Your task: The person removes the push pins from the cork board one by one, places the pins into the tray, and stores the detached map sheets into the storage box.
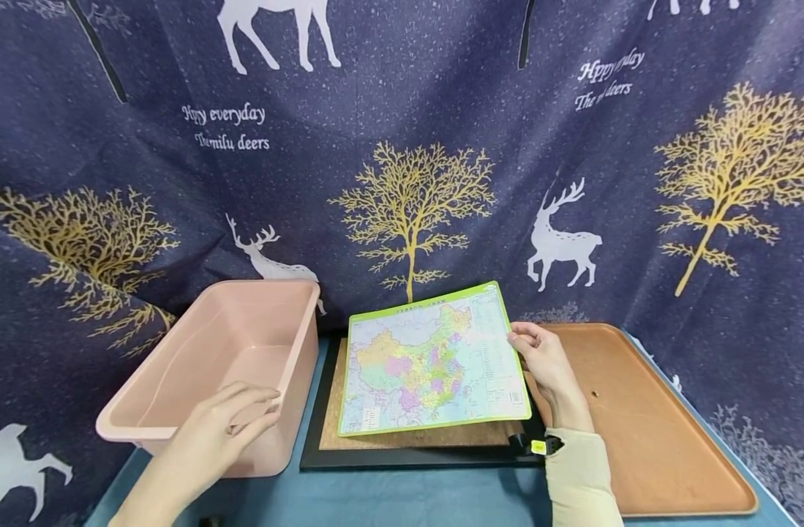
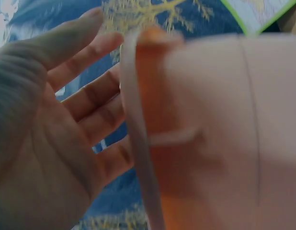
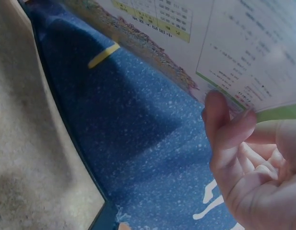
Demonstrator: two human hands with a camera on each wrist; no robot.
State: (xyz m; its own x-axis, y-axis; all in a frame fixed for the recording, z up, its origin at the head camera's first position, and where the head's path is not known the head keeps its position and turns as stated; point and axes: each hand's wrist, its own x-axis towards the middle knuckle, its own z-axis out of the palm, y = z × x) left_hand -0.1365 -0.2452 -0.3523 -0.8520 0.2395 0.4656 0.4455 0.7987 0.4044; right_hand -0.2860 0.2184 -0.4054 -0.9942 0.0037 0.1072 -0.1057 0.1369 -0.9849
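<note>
My right hand [image 1: 543, 359] pinches the right edge of a map sheet [image 1: 415, 366] with a green border, between thumb and fingers. The sheet is tilted above a black-framed cork board [image 1: 415, 460], covering most of it. In the right wrist view, printed text and small tables show on the side of the sheet facing that camera. My left hand [image 1: 220, 432] is at the near right side of a pink plastic basin [image 1: 303, 366], overlapping its rim. Its fingers [image 2: 97, 98] are loosely bent, right at the rim in the left wrist view, with nothing gripped.
To the right, a brown tray [image 1: 645, 439] lies on the blue-covered table [image 1: 375, 498]. A dark cloth [image 1: 402, 110] printed with deer and trees hangs behind everything. Part of a small dark object [image 1: 211, 521] shows at the bottom edge.
</note>
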